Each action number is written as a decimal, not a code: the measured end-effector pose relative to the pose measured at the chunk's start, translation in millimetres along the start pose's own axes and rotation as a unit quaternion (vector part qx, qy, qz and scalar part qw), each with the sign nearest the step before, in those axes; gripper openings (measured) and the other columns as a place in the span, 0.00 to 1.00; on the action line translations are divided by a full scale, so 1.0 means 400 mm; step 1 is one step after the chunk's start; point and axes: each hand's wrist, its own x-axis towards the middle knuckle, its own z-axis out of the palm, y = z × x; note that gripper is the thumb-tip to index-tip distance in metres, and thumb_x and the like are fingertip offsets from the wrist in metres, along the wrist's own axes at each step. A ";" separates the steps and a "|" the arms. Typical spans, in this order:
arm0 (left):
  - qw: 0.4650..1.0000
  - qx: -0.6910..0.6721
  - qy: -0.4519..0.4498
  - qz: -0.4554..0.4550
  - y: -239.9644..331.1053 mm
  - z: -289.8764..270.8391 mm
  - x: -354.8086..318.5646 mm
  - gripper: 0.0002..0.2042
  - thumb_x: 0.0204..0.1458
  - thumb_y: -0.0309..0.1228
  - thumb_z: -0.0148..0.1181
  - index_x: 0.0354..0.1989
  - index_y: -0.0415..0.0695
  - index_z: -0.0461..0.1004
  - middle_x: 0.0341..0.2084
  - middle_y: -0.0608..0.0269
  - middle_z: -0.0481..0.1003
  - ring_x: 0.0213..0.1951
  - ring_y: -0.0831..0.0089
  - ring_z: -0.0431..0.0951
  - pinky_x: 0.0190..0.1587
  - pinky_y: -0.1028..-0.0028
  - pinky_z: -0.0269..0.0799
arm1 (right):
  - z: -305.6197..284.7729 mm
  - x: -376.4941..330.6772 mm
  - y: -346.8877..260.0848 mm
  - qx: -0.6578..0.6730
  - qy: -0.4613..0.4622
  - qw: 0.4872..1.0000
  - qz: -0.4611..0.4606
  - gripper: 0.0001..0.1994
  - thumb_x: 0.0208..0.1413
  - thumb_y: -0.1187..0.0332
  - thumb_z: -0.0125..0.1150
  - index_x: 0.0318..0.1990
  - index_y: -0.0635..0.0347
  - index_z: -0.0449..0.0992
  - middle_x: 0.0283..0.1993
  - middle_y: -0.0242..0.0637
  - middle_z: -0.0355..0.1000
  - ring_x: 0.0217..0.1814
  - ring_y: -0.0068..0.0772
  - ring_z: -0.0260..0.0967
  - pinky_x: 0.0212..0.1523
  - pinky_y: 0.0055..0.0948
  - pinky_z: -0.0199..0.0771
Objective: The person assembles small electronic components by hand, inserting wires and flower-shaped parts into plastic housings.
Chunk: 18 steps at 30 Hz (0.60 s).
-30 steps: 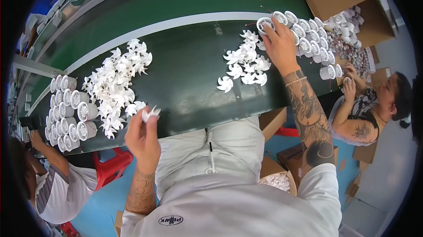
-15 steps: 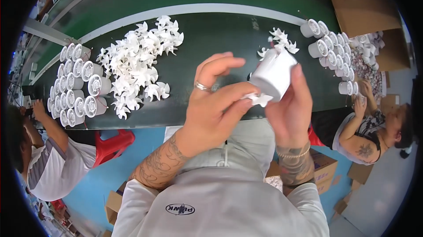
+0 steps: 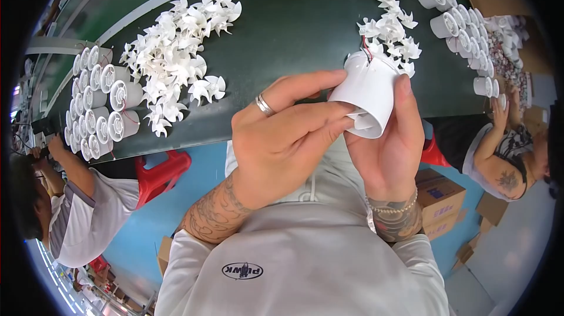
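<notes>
Cradling the white cup point(image 3: 376, 84) in your right hand point(image 3: 392, 160), you have it in front of your body by the near edge of the desk point(image 3: 282, 39), tilted so that its open mouth faces you and its wires point(image 3: 366, 51) show at the far end. Your right thumb lies along the cup's right side; the other right fingers are mostly hidden beneath it. Your left hand comes across from the left, its fingers point(image 3: 320, 126) narrowed at the mouth around the white impeller point(image 3: 365, 121), which sits partly inside the rim; how firmly they pinch it is hard to see. Another left finger stretches to the cup's left side. Both forearms angle inward, the back of your left hand point(image 3: 282, 145) uppermost, your right palm turned up. Loose impellers point(image 3: 176, 51) lie heaped on the desk to your left.
</notes>
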 end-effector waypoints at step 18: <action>0.984 -0.170 0.007 -0.061 -0.003 -0.007 -0.003 0.11 0.38 0.17 0.70 0.24 0.39 0.71 0.41 0.51 0.77 0.38 0.67 0.80 0.40 0.71 0.78 | -0.013 -0.051 0.029 0.014 -0.003 0.998 -0.069 0.26 0.68 0.52 0.43 0.61 0.66 0.63 0.57 0.45 0.68 0.57 0.40 0.68 0.57 0.41 0.68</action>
